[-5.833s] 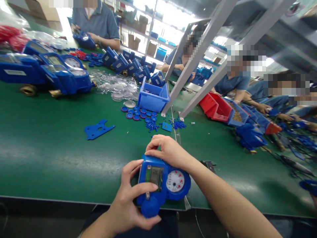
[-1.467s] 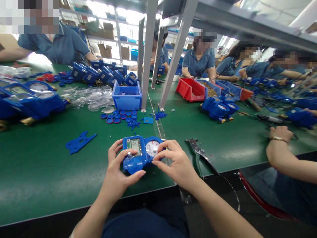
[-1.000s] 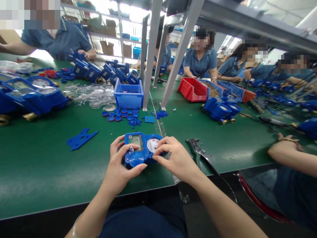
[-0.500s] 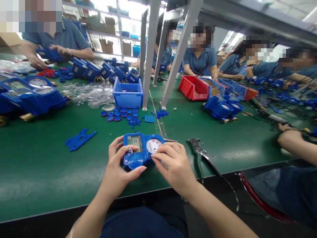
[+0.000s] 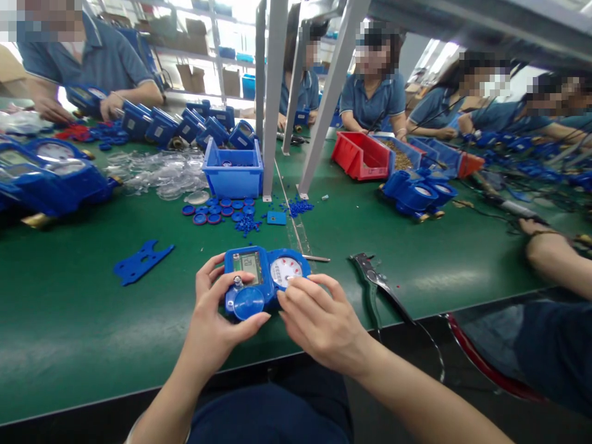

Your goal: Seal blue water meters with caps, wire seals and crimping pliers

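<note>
A blue water meter with a small display and a round white dial sits just above the green tabletop near its front edge. My left hand is closed around the meter's left side, its index finger across the display and its thumb below. Next to that finger a round blue cap shows on the meter's face. My right hand has its fingers bent and pressed together at the lower edge of the dial. Whatever may be between those fingertips is hidden.
Beyond the meter lie blue caps, tiny blue parts and a blue bin. A flat blue wrench is at left; pliers at right. Metal posts rise ahead. A neighbour's arm reaches in from the right.
My right hand has shifted slightly left and its fingers have curled more over the dial's lower edge. The left hand keeps its hold on the meter. The view has moved a little.
</note>
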The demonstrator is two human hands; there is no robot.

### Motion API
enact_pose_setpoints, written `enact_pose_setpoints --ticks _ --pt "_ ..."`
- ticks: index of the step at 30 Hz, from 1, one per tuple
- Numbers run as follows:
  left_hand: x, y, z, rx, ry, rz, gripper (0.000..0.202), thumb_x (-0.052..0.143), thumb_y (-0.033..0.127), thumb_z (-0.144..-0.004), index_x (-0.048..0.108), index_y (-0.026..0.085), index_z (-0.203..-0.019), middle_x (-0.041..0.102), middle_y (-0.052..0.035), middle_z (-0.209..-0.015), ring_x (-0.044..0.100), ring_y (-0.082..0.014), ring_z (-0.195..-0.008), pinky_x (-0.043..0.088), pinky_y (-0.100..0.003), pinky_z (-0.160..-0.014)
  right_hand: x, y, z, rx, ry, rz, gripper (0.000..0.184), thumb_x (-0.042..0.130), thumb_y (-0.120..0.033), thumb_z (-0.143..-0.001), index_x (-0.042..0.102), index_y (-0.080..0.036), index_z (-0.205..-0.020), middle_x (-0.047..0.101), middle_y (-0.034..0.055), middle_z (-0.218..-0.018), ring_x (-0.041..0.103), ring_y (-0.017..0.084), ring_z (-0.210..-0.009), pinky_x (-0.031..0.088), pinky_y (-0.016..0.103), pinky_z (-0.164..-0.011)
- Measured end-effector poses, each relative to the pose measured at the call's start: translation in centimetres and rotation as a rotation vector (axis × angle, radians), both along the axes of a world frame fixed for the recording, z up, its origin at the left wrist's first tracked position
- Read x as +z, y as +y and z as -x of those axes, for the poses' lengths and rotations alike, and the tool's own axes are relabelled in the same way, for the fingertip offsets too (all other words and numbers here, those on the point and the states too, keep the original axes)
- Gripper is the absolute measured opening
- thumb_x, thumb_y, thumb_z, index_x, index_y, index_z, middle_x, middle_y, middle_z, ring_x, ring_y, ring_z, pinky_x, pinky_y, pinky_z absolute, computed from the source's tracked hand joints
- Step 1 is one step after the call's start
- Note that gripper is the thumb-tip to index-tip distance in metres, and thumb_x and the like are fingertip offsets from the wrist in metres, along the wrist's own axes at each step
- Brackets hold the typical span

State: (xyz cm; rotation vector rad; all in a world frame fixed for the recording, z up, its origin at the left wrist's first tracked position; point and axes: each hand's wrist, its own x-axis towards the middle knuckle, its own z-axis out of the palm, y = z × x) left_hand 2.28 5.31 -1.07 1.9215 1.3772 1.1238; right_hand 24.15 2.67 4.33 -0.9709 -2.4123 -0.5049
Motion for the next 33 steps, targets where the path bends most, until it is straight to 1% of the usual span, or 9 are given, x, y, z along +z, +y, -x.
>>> enact_pose_setpoints --ticks 6,10,13,15,17,20,23,27,33 --pt "0.5 -0.2 -0.3 0.022 0.004 0.01 0.042 0.076 0.047 -0.074 0.065 0.028 -0.11 0.039 -0.0049 -0.142 0.04 -0.0303 -0.139 0.051 -0.045 -0.107 -0.9 0.1 0.8 -0.066 0.143 0.079 0.017 0.06 -0.019 -0.085 0.066 -0.014 -0.1 0.065 0.0046 -0.118 0.048 0.017 -0.133 0.038 0.034 -0.113" --pt "1.1 -0.6 -0.8 0.062 -0.061 0.054 0.036 0.072 0.046 -0.076 0.066 0.027 -0.106 0.04 -0.0044 -0.141 0.044 -0.0298 -0.136 0.049 -0.048 -0.11 0.2 -0.2 0.6 -0.082 0.164 0.131 0.019 0.063 -0.03 -0.087 0.07 -0.017 -0.097 0.059 0.0036 -0.133 0.043 0.019 -0.14 0.035 0.037 -0.116" --pt "1.4 -0.7 -1.0 0.066 -0.087 0.105 0.038 0.071 0.048 -0.075 0.067 0.026 -0.105 0.039 -0.0049 -0.143 0.044 -0.0307 -0.135 0.048 -0.051 -0.11 1.3 1.7 -0.7 -0.085 0.351 0.395 0.026 0.063 -0.045 -0.088 0.075 -0.023 -0.096 0.059 0.0006 -0.133 0.052 0.017 -0.131 0.042 0.034 -0.111" --pt "1.5 -0.8 -1.1 0.074 -0.103 0.144 0.041 0.072 0.05 -0.073 0.067 0.026 -0.105 0.037 -0.0055 -0.144 0.043 -0.0321 -0.136 0.046 -0.053 -0.112 1.3 4.6 -2.2 -0.231 0.588 0.64 0.028 0.057 -0.043 -0.092 0.076 -0.023 -0.1 0.065 0.0015 -0.123 0.062 0.012 -0.114 0.049 0.027 -0.101" --pt "1.6 -0.7 -1.1 0.081 -0.122 0.178 0.043 0.073 0.052 -0.071 0.068 0.026 -0.104 0.037 -0.0055 -0.145 0.042 -0.0331 -0.137 0.044 -0.055 -0.114 0.2 8.3 -4.0 -0.496 0.736 0.741 0.032 0.054 -0.04 -0.094 0.075 -0.017 -0.1 0.07 0.0044 -0.11 0.066 0.011 -0.102 0.051 0.023 -0.092" --pt "1.9 -0.7 -1.2 0.08 -0.159 0.223 0.043 0.074 0.052 -0.068 0.068 0.027 -0.103 0.036 -0.0042 -0.145 0.04 -0.0336 -0.138 0.043 -0.056 -0.114 -3.0 13.9 -6.1 -0.657 0.717 0.803 0.024 0.063 -0.026 -0.087 0.073 -0.012 -0.103 0.071 0.0068 -0.103 0.067 0.012 -0.093 0.052 0.026 -0.092" --pt "2.1 -0.7 -1.3 0.081 -0.176 0.242 0.04 0.073 0.05 -0.068 0.068 0.029 -0.101 0.035 -0.0025 -0.145 0.038 -0.0336 -0.14 0.04 -0.059 -0.115 -5.9 17.9 -7.1 -0.77 0.687 0.83 0.025 0.065 -0.022 -0.086 0.069 -0.01 -0.107 0.069 0.0073 -0.107 0.065 0.012 -0.098 0.051 0.033 -0.1" --pt "2.1 -0.6 -1.4 0.085 -0.192 0.245 0.038 0.073 0.049 -0.067 0.068 0.03 -0.1 0.035 -0.001 -0.144 0.038 -0.0336 -0.14 0.037 -0.061 -0.117 -7.5 20.7 -7.2 -0.882 0.674 0.832 0.029 0.063 -0.029 -0.09 0.066 -0.011 -0.112 0.067 0.0071 -0.109 0.063 0.013 -0.105 0.049 0.037 -0.104" --pt "2.1 -0.5 -1.5 0.097 -0.195 0.247 0.039 0.072 0.047 -0.067 0.068 0.028 -0.1 0.035 -0.0026 -0.145 0.034 -0.035 -0.142 0.036 -0.062 -0.117 -7.4 22.1 -6.9 -1.001 0.648 0.869 0.033 0.057 -0.039 -0.094 0.066 -0.014 -0.113 0.065 0.0077 -0.111 0.061 0.014 -0.108 0.049 0.04 -0.103"
